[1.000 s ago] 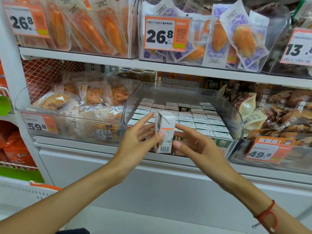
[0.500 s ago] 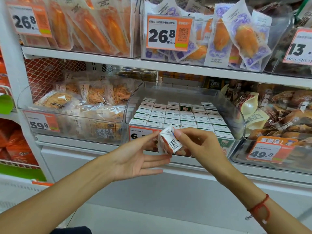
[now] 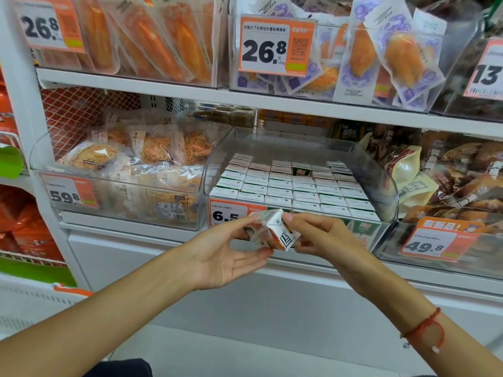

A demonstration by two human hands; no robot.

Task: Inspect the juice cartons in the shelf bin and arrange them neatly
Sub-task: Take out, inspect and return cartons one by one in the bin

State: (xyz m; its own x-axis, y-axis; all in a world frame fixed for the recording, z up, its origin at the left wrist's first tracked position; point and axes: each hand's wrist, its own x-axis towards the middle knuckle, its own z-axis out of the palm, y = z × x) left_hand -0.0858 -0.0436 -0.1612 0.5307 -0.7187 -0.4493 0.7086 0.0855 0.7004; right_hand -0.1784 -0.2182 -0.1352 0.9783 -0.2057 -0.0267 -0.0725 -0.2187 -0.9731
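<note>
A small white and orange juice carton (image 3: 275, 235) is tilted in front of the clear shelf bin (image 3: 381, 186), its top end facing me. My right hand (image 3: 324, 238) pinches it from the right with thumb and fingertips. My left hand (image 3: 228, 254) lies palm up beside and under it, thumb on the carton's upper left edge and fingers stretched beneath. Inside the bin, several rows of white-topped cartons (image 3: 288, 186) stand upright and packed tight. One green carton (image 3: 301, 169) sits turned among the back rows.
An orange 6.5 price tag (image 3: 228, 213) hangs on the bin's front. Clear bins of bagged snacks flank it, left (image 3: 122, 170) and right (image 3: 449, 180). The shelf above (image 3: 245, 97) carries packaged food. Below runs a white cabinet front (image 3: 190, 281).
The carton went from upright at the bin's front to tipped over and lower, turned between both hands. My left hand opened out beneath it.
</note>
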